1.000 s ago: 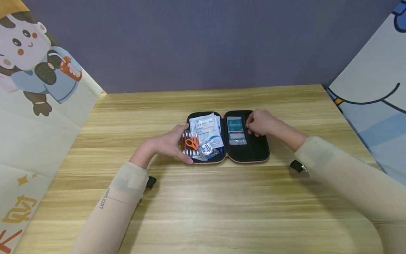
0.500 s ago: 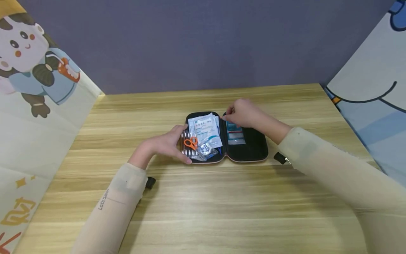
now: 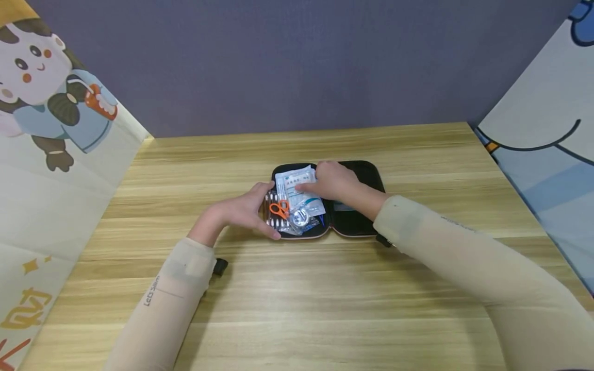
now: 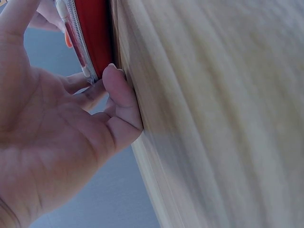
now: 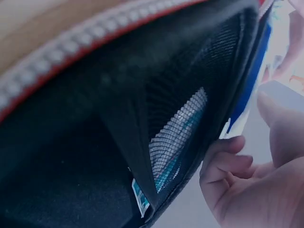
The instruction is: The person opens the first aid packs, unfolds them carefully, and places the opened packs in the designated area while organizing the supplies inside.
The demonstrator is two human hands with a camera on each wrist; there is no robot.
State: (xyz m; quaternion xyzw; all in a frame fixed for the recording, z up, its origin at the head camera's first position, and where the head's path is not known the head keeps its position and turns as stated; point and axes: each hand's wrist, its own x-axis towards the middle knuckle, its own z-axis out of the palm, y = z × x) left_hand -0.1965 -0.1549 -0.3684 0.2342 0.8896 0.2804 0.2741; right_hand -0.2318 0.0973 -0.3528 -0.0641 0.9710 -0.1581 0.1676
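A first-aid case (image 3: pixel 355 226) lies unfolded on the table, black inside with red fabric outside. White packets (image 3: pixel 303 198), orange-handled scissors (image 3: pixel 279 208), cotton swabs (image 3: pixel 277 223) and a clear-wrapped round item (image 3: pixel 300 217) fill its left half. My left hand (image 3: pixel 246 208) grips that half's outer edge, thumb at the near corner and fingers toward the far one. Above the hinge, my right hand (image 3: pixel 331 180) has its thumb over the white packets; its fingers curl by a packet edge. Whether they pinch it is unclear. A teal-and-white packet (image 5: pixel 178 137) sits behind mesh in the right half.
The wooden table (image 3: pixel 297 299) surrounds the case. A dark blue-grey panel (image 3: pixel 297 67) stands along its far edge. Printed cartoon panels flank it, one at left (image 3: pixel 55 196) and another at right (image 3: pixel 547 170).
My right hand has moved left, from the right half's mesh pocket edge across to the white packets by the hinge, passing over the teal packet. The left hand stays on the case edge.
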